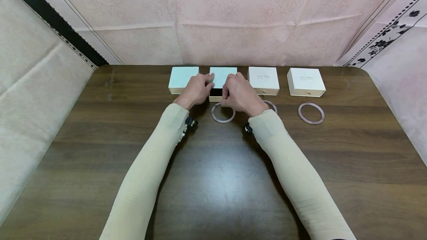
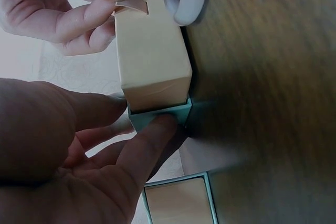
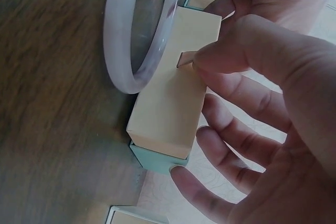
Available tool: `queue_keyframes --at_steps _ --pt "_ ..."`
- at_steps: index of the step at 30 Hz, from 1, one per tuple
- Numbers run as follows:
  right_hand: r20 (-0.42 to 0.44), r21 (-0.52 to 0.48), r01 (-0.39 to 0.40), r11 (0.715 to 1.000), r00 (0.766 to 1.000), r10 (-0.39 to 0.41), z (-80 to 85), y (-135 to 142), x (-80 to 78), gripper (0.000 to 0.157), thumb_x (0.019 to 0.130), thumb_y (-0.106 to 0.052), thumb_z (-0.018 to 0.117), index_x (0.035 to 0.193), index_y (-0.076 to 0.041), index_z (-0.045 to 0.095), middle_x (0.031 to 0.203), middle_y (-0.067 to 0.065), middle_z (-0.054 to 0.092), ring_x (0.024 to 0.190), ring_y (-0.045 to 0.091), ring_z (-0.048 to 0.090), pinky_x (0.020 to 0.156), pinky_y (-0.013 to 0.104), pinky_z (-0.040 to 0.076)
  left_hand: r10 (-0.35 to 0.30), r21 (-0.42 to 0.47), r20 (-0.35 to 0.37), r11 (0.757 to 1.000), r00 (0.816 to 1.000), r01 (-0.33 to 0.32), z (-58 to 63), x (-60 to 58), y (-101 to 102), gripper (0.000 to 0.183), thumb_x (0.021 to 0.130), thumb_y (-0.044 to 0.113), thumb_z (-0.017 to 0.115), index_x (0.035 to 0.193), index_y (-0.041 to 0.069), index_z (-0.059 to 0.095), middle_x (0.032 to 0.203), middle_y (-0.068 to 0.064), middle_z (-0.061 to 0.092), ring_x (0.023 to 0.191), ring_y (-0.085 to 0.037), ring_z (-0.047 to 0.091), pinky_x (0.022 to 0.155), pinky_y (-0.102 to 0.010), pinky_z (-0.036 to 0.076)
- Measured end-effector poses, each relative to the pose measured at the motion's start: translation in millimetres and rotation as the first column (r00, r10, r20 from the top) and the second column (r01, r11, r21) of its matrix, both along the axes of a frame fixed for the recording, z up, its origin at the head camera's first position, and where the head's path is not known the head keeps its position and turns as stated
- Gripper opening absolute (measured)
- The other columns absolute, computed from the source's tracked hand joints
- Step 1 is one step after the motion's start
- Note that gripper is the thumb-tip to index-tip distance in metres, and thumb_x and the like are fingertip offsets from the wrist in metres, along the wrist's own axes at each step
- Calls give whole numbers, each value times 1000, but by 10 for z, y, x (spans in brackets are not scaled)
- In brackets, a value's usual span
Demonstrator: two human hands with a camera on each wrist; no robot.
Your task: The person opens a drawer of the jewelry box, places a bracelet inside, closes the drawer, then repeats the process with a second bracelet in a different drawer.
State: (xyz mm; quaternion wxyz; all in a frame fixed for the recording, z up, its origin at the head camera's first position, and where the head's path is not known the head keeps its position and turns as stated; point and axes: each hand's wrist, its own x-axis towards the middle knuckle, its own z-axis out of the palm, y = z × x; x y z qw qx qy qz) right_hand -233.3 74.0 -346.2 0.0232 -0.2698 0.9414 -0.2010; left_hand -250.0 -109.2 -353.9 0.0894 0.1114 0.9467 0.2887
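A teal box (image 1: pixel 224 74), second from the left in a row of boxes, has its cream drawer (image 2: pixel 153 51) slid partly out toward me. In the head view, a dark strip shows inside it. My left hand (image 1: pixel 196 91) grips the teal sleeve, thumb on one side and fingers on the other. With thumb and forefinger, my right hand (image 1: pixel 241 92) pinches the small ribbon tab (image 3: pixel 185 59) on the drawer's front, its other fingers spread along the box. Right in front of the drawer lies a pale lilac bangle (image 1: pixel 222 121).
Another teal box (image 1: pixel 183 76) stands to the left; two white boxes (image 1: pixel 263 77) stand to the right. One bangle (image 1: pixel 272 105) is partly covered by my right forearm, and another bangle (image 1: pixel 311 122) lies before the far-right box. A patterned cloth (image 1: pixel 227 43) hangs behind the table.
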Motion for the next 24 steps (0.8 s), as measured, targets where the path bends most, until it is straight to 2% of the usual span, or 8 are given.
queue_keyframes --at_steps 4,9,24 --pt "3 4 -5 1000 1000 5 7 -2 2 17 79 -9 75 63 -14 75 95 5 62 101 28 48 88 41 48 -1 3 9 1000 1000 1 1 8 -2 42 111 22 43 152 16 50 165 -10 35 53 -18 50 68 -30 41" --pt "16 4 -9 1000 1000 9 10 -3 9 18 79 -9 75 62 -14 74 97 5 61 102 28 47 89 42 48 0 -8 27 1000 1000 0 -1 11 6 47 111 22 42 158 16 39 166 -9 33 49 -16 44 65 -30 41" --pt "24 8 -14 1000 1000 14 14 -4 10 18 78 -8 76 61 -15 74 96 5 61 102 28 47 88 42 49 -2 -17 23 1000 1000 2 13 19 11 47 112 22 40 158 16 39 166 -10 33 46 -14 36 62 -29 40"
